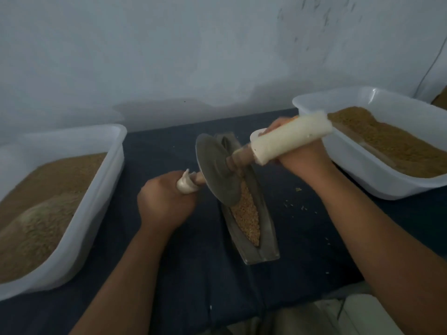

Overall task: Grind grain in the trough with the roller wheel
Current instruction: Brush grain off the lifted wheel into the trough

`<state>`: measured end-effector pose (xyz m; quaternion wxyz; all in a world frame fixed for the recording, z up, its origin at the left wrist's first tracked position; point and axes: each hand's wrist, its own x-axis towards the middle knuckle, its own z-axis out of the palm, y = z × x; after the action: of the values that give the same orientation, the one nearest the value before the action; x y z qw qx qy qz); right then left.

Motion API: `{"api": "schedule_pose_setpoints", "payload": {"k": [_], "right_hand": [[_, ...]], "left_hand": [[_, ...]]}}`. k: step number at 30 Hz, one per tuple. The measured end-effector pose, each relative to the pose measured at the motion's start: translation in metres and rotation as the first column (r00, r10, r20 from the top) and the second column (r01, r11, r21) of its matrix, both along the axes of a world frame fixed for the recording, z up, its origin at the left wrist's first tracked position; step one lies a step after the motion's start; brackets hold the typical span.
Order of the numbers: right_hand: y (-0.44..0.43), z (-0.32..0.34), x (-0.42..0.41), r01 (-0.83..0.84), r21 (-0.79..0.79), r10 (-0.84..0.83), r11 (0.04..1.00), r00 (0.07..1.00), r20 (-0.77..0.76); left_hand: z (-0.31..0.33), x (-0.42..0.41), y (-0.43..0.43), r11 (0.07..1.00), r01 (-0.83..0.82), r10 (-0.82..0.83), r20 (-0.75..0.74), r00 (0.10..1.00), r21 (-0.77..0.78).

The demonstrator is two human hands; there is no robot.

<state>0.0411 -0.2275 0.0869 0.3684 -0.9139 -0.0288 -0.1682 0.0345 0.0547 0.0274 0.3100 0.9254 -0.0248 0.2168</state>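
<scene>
Evidently mid-grind: left hand (164, 204) and right hand (300, 151) each gripped a padded handle (290, 139). Roller wheel (217, 170) stood tilted in the trough (268, 238), on the grain's (246, 213) far edge. Next, I judged: roll nearward, axle level.

Head-worn view, looking forward and down, close over table (302, 238)

Rear wall (169, 56): plain, pale blue-grey, unbroken across the view. Upper right section carries a scatter of short dark marks (314, 25). A thin pale cable (433, 61) runs down the wall at the far right edge. Low centre, just above the bench line, a darker uneven patch (167, 107) is noted. Bench (302, 250): covered with a dark blue cloth (169, 153), butting against the wall. Lighting: dim, flat, bluish; source not visible.
</scene>
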Motion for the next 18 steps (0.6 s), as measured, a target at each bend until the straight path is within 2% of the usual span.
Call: {"api": "schedule_pose_setpoints", "payload": {"k": [2,4,6,8,13,15,18], "right_hand": [[-0.008,0.002,-0.002,0.053,0.177,-0.084,0.983,0.98,0.178],[-0.013,0.005,-0.011,0.021,0.32,-0.101,0.947,0.966,0.236],[-0.014,0.008,-0.018,-0.022,0.461,-0.059,0.887,0.985,0.161],[-0.013,0.011,-0.023,-0.065,0.518,0.053,0.853,0.998,0.039],[-0.004,0.006,-0.038,-0.236,0.373,0.334,0.897,0.916,-0.224],[0.004,0.001,-0.039,-0.265,0.28,0.329,0.923,0.92,-0.214],[0.012,0.001,-0.039,-0.24,0.108,0.249,0.965,0.966,-0.075]], "left_hand": [[-0.002,0.001,0.0,0.998,-0.028,0.026,-0.023,0.999,-0.064],[-0.002,0.003,0.0,0.992,-0.079,0.073,-0.064,0.995,-0.094],[-0.002,0.006,0.0,0.987,-0.13,0.12,-0.098,0.988,-0.096],[-0.005,0.009,0.001,0.982,-0.153,0.142,-0.108,0.984,-0.11],[-0.01,0.009,-0.002,0.978,-0.161,0.146,-0.118,0.982,-0.131],[-0.01,0.009,-0.004,0.981,-0.151,0.133,-0.14,0.981,-0.124],[-0.01,0.008,-0.007,0.985,-0.128,0.108,-0.159,0.981,-0.116]]}}
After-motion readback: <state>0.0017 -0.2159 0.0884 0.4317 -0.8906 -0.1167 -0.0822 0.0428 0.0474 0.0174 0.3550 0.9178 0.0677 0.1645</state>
